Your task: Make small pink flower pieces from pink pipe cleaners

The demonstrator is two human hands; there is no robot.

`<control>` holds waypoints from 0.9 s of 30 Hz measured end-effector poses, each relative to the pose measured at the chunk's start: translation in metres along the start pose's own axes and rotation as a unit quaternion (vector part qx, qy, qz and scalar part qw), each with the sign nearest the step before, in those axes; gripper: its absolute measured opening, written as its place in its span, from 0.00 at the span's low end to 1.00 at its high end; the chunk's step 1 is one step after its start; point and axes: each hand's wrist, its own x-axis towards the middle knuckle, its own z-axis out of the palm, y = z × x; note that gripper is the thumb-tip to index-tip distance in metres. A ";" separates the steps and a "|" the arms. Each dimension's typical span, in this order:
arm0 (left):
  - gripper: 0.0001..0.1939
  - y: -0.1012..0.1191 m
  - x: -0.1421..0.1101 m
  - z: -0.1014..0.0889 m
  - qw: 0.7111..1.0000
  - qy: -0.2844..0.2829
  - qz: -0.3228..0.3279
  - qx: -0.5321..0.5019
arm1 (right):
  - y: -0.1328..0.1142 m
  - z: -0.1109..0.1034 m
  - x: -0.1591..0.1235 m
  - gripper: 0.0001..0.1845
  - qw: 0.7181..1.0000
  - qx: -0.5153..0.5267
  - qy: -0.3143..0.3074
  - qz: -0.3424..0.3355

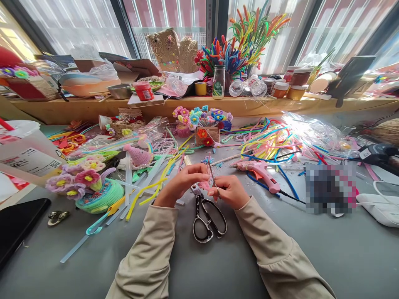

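Windows [174, 14] stand behind a cluttered ledge [121, 109], and below it we find a grey surface [131, 253] crowded along its far half with craft materials. We note both hands near the middle of the surface, sleeves reaching in from the near edge. The right hand [230, 191] has its fingers closed on a thin pointed tool [213, 174], which appears to be metal and points upward between the hands. The left hand [182, 182] is curled, its thumb and fingertips drawn together beside the tool; we cannot tell what it grips. We observe a pink fuzzy piece [204, 185] between the hands, just under the left fingertips; whether it is held or merely lies there we cannot establish.

Directly below the hands lie large scissors [197, 202], with dark, worn handles toward the near edge. To their right we record a pink glue gun [263, 176], with a bundle of coloured stems [271, 145] beyond it. To the left we list yellow strips [146, 189], translucent sticks [127, 178] and a green pot [102, 197] of fuzzy flowers. A black phone [18, 228] lies at the far left.
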 end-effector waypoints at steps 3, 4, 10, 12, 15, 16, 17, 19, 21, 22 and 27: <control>0.08 0.001 0.000 0.000 1.000 0.011 0.001 -0.009 | 0.000 0.000 0.000 0.33 1.000 -0.003 0.007 -0.001; 0.08 0.001 0.000 0.001 1.000 0.008 0.002 -0.009 | 0.000 0.000 0.000 0.33 1.000 0.004 -0.002 -0.003; 0.06 -0.001 0.001 0.000 1.000 -0.009 -0.007 0.008 | 0.001 0.000 -0.001 0.34 1.000 0.003 -0.005 0.004; 0.07 -0.001 0.002 -0.001 1.000 -0.004 -0.004 0.009 | 0.000 0.000 0.000 0.32 1.000 -0.005 0.011 0.012; 0.07 -0.002 0.002 -0.001 1.000 -0.007 -0.005 0.007 | 0.000 0.000 0.000 0.32 1.000 0.016 -0.007 0.017; 0.07 -0.001 0.002 -0.001 1.000 -0.012 -0.011 0.005 | 0.000 0.000 0.000 0.32 0.999 0.027 -0.016 0.019; 0.06 -0.001 0.001 0.000 1.000 -0.018 -0.019 0.004 | -0.001 0.000 0.000 0.32 0.999 0.033 -0.019 0.023; 0.06 0.000 0.001 0.000 0.999 -0.029 -0.031 -0.001 | -0.001 0.000 -0.001 0.31 0.999 0.038 -0.014 0.033; 0.06 0.001 0.000 0.001 0.999 -0.033 -0.034 -0.005 | -0.001 0.000 -0.001 0.30 0.998 0.040 -0.010 0.037; 0.06 0.001 -0.001 0.001 0.999 -0.033 -0.032 -0.008 | 0.000 0.000 -0.001 0.30 0.998 0.041 -0.014 0.036; 0.07 0.002 -0.002 0.001 0.999 -0.041 -0.028 -0.018 | 0.002 0.000 -0.001 0.30 0.999 0.034 -0.019 0.030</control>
